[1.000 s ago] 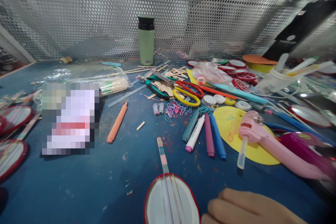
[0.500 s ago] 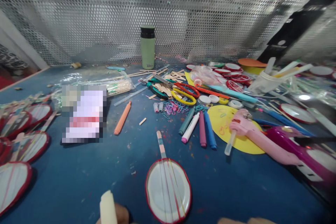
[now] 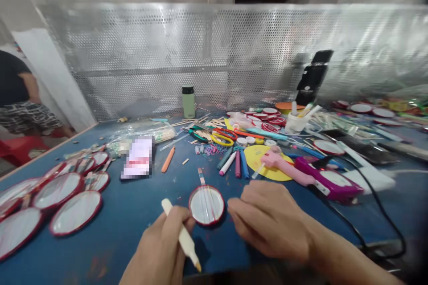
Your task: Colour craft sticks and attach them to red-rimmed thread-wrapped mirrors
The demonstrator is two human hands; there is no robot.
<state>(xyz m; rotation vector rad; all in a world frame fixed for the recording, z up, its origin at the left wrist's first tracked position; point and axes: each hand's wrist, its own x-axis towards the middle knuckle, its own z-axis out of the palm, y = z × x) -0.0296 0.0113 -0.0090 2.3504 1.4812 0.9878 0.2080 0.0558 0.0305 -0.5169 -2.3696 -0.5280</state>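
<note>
My left hand [image 3: 163,240] is closed around a cream-coloured marker [image 3: 183,238], whose tan tip points down towards the table's front edge. Between my hands lies a round white disc with a red rim [image 3: 197,209]. Thin strings run lengthwise over it, and a colour-banded craft stick [image 3: 201,176] juts from its far side. My right hand [image 3: 267,218] is just right of the disc with fingers curled in; whatever may be inside them is hidden.
Several red-rimmed discs [image 3: 76,213] pile up at left. Beyond the disc lie a phone [image 3: 137,158], an orange marker [image 3: 168,159], several more markers [image 3: 238,163] and scissors [image 3: 222,138]. A pink glue gun [image 3: 284,167] rests at right near a black cable [image 3: 377,196].
The view has tilted up and drawn back, so both hands and forearms now show more fully. The cream marker stays in my left hand. The disc still lies on the table.
</note>
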